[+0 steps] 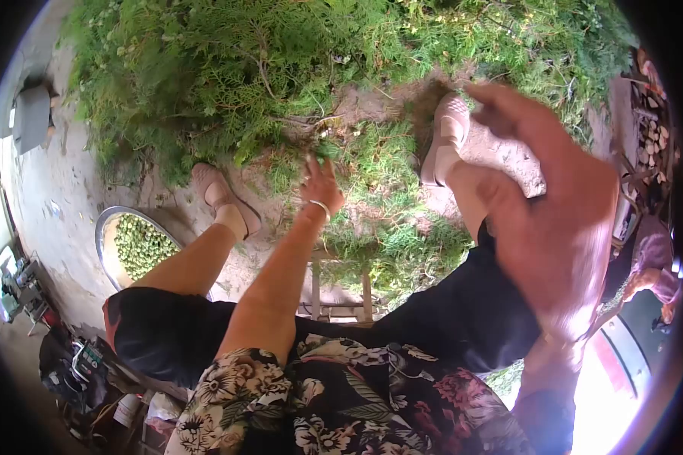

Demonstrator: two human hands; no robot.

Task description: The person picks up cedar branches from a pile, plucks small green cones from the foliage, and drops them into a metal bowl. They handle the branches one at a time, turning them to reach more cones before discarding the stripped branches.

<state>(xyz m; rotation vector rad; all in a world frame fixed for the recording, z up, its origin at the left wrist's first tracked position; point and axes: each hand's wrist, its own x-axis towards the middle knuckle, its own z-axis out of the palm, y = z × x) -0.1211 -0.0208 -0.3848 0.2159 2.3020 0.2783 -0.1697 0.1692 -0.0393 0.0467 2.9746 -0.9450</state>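
My left hand (323, 186), with a white bangle (322, 208) at the wrist, reaches down among loose green conifer sprigs (383, 167) on the ground. Its fingers point forward and apart, with the tips right at the greenery. Close to the camera and smeared by motion, my right hand (550, 205) is raised over the right knee. Its thumb and forefinger are wide apart with nothing visible between them. A large heap of leafy conifer branches (205, 83) lies beyond both hands. To the left, a metal basin (108, 246) holds many small green cones (140, 246).
My feet in pale shoes (218, 189) stand either side of the loose sprigs. A low wooden frame (341, 309) is between my legs. Stacked firewood (649, 140) and another person (653, 258) are at the right. A dark machine (80, 364) stands at the lower left.
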